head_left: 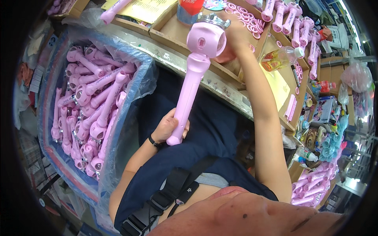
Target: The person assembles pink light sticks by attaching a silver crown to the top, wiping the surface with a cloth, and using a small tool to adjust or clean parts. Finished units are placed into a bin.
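Note:
A pink toy wand (190,84) with a long handle, a round hollow head and a silver crown-like piece at its top slants up in front of me. My left hand (170,126) is wrapped round the lower end of its handle. Beside the wand's head, over the cardboard tray, is my right hand (235,37), smeared by motion. Its fingers cannot be made out, nor whether they touch the head. Many small pink rings (246,16) lie in the cardboard tray (169,35) just past that hand.
On my left stands a plastic-lined blue bin (47,118) heaped with pink wands (90,98). A bottle of yellow liquid (281,58) lies right of my forearm, and a red-labelled bottle (189,11) stands at the back. More wand handles (291,17) are at the far right.

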Demonstrator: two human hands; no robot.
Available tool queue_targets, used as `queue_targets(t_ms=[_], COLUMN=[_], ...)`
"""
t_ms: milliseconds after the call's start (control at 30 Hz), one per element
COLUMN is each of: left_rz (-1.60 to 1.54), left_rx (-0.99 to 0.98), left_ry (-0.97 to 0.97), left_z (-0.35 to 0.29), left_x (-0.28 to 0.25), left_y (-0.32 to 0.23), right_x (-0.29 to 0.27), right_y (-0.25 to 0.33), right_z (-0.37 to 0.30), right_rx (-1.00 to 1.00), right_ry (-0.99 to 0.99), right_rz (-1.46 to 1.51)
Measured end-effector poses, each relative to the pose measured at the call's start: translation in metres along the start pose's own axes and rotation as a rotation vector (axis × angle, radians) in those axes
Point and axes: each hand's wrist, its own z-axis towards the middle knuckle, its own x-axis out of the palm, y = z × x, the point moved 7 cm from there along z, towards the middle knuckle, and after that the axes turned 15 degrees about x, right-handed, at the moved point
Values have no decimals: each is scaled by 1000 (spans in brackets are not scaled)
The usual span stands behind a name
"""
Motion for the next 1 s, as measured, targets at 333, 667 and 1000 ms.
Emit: queue_targets(t_ms=[333,667,1000], left_rz=[-67,-49,81], left_rx=[-61,-107,-123], left_ry=[-51,-131,-97], left_z=[49,52,51], left_x=[24,37,28], left_y=[15,12,10], right_x=[-88,-30,-26], right_y=[-42,-3,-6], right_z=[-216,-276,-273], right_rx=[651,767,955], right_ry=[-122,142,1027], right_rz=[1471,1589,1199])
